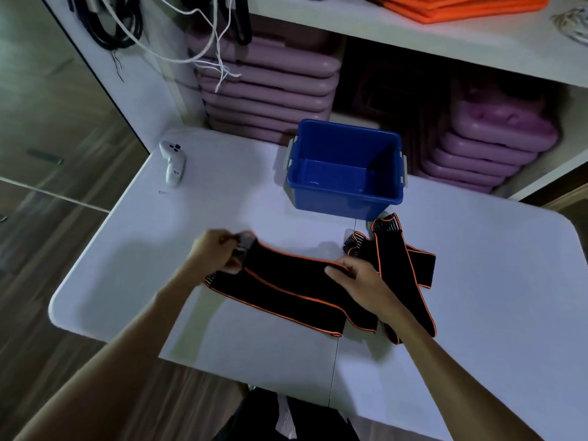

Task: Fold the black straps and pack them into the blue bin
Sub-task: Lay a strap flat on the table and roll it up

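Black straps with orange edging lie on the white table (127, 265). One strap (286, 288) stretches across the middle, doubled over itself. My left hand (216, 253) pinches its grey striped end at the left, slightly raised. My right hand (356, 278) presses on the strap's fold at the right, fingers flat and thumb out. More straps (401, 259) lie in a loose heap just right of that hand. The blue bin (346, 189) stands behind the straps, open, with nothing visible inside.
A white handheld controller (173, 162) lies at the table's far left. Behind the bin, shelves hold stacks of purple cases (267, 90), with orange fabric (461, 7) on top and cables (121, 27) hanging at the left. Wooden floor lies left of the table.
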`<state>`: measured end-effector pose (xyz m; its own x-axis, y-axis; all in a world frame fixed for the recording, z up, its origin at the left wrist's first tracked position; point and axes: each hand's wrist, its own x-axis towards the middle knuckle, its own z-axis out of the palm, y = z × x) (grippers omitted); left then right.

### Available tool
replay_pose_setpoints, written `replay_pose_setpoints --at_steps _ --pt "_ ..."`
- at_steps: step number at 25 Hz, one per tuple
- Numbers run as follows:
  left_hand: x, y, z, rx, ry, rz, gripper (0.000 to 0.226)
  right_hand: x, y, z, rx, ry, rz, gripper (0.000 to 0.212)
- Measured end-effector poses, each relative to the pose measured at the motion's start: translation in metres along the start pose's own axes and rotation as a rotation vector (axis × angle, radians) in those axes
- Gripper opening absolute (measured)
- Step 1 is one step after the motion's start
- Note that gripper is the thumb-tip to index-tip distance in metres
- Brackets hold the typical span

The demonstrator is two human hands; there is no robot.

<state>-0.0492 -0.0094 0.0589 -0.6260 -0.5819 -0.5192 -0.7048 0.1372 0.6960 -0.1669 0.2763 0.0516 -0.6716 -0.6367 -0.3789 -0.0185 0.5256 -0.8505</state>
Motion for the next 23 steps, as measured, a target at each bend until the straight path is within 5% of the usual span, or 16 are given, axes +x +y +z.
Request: replay_pose_setpoints --at_steps 7,11,17,23 --pt "-0.001 -0.060 0.003 0.662 0.374 0.244 0.027 0.000 0.014 0.032 -0.502 0.015 0.033 0.019" --pt "0.011 -0.064 -0.010 0.582 0.374 0.002 0.042 0.003 -0.003 0.043 -0.589 -0.023 -0.038 0.034" --pt "0.028 -0.071 -0.027 0.330 0.382 -0.015 0.022 -0.010 0.004 0.062 -1.063 -0.230 -0.009 0.113" --pt "0.034 -0.086 -0.048 0.410 0.313 0.148 0.026 -0.023 0.021 0.063 -1.170 -0.193 -0.113 0.094"
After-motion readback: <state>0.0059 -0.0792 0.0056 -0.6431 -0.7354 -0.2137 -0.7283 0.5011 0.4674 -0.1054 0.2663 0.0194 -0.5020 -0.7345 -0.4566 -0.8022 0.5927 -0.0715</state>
